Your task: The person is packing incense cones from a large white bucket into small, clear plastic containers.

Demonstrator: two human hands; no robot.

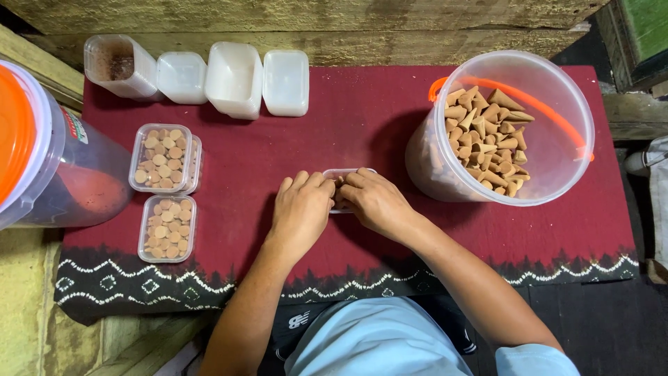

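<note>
"Was there room to move on the red cloth [264,150]?"

"Yes. A wide bare patch lay around both hands. The zigzag border ran along the near edge at six o'clock, and a rough wooden board ran along the far edge at twelve."

"Where was the little box?"

"The small clear box [342,174] sat in the middle of the cloth. The left hand [300,209] covered its nine o'clock side. The right hand [376,202] covered its three o'clock side. Only the far rim peeked out past the fingertips."

"Were the hands holding it?"

"Both hands were bent over it with fingers touching it, knuckles up. I could not tell if they gripped it tight."

"What else was there?"

"At two o'clock stood a big clear bucket [557,177] with an orange handle, full of pointy tan cones [487,139]. At nine o'clock lay two filled boxes [165,191], packed with round flat cone bottoms. At eleven o'clock sat empty white tubs [235,80], smooth plastic. At the far nine o'clock edge stood a bucket with an orange lid [42,150]."
</note>
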